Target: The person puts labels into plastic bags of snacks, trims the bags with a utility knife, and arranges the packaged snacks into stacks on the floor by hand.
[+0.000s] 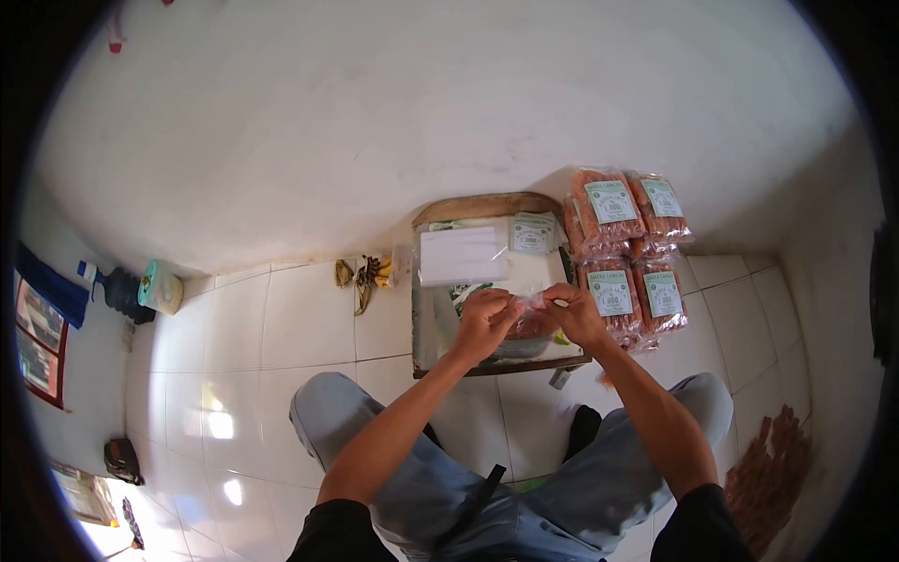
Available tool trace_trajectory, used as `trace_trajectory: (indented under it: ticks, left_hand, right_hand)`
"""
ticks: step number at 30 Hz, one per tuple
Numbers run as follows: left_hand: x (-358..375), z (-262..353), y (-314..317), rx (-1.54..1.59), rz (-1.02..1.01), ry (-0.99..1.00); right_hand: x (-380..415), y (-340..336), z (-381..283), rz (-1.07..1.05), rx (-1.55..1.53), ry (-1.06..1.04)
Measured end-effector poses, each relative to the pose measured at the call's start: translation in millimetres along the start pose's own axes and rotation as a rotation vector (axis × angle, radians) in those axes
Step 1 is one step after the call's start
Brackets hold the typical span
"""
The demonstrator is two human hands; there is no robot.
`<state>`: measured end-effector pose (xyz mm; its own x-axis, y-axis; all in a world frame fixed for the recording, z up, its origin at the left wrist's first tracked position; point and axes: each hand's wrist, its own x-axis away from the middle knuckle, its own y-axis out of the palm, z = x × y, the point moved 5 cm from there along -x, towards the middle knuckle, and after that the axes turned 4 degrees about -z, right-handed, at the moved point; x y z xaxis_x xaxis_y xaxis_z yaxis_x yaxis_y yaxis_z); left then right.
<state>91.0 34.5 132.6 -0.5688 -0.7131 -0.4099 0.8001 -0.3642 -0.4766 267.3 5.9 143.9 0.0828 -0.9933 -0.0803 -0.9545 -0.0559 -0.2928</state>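
Note:
My left hand (487, 323) and my right hand (574, 314) are close together over a low table (435, 323), fingers pinched on the top of a clear plastic bag (529, 302). Reddish-brown contents (534, 325) show below the bag's top, partly hidden by my hands. Under them is a greyish clear container (520, 348), mostly covered. Just beyond my left hand lies a stack of white sheets or clear bags (459, 255). A green-and-white printed label (532, 234) lies behind my right hand.
Filled packs with green labels (613, 211) are piled right of the table. Bananas (379, 270) lie on the tiled floor to the left. A lidded tub (161, 288) stands farther left by the wall. Brown pieces (773, 473) are heaped at the lower right.

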Motion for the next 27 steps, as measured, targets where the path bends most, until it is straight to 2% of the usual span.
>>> trace_trajectory:
  ticks: [2, 5, 8, 13, 16, 17, 19, 21, 23, 25, 26, 27]
  left_hand:
    - [2, 3, -5, 0.353, 0.218, -0.145]
    - [-2, 5, -14, 0.183, 0.223, -0.180]
    - [-13, 4, -21, 0.191, 0.238, -0.228]
    - [-16, 15, -30, 0.102, 0.234, -0.145]
    - [-5, 8, -24, -0.014, 0.204, -0.120]
    - [0, 2, -19, -0.098, 0.200, -0.087]
    - [4, 7, -15, -0.086, 0.204, -0.096]
    - [7, 8, -12, -0.075, 0.208, -0.108]
    - [10, 3, -10, -0.020, 0.202, -0.206]
    - [11, 10, -9, 0.073, 0.213, -0.277]
    - [12, 11, -9, 0.166, 0.221, -0.345]
    - [12, 11, -9, 0.166, 0.225, -0.345]
  right_hand:
    - [-3, 1, 1, 0.033, 0.060, -0.063]
    - [-8, 2, 3, 0.079, 0.037, -0.050]
    - [-17, 1, -6, 0.116, 0.086, -0.112]
    - [-8, 0, -24, 0.249, 0.186, -0.269]
    - [5, 4, -19, 0.210, 0.311, -0.268]
    - [10, 8, -14, 0.210, 0.310, -0.266]
    - [15, 11, 2, 0.285, 0.147, -0.116]
    - [19, 13, 4, 0.305, 0.204, -0.143]
    - [22, 13, 0, 0.321, 0.261, -0.173]
    - [21, 16, 2, 0.197, 0.023, -0.036]
    - [20, 17, 3, 0.193, 0.024, -0.038]
    - [17, 20, 8, 0.171, -0.148, 0.021]
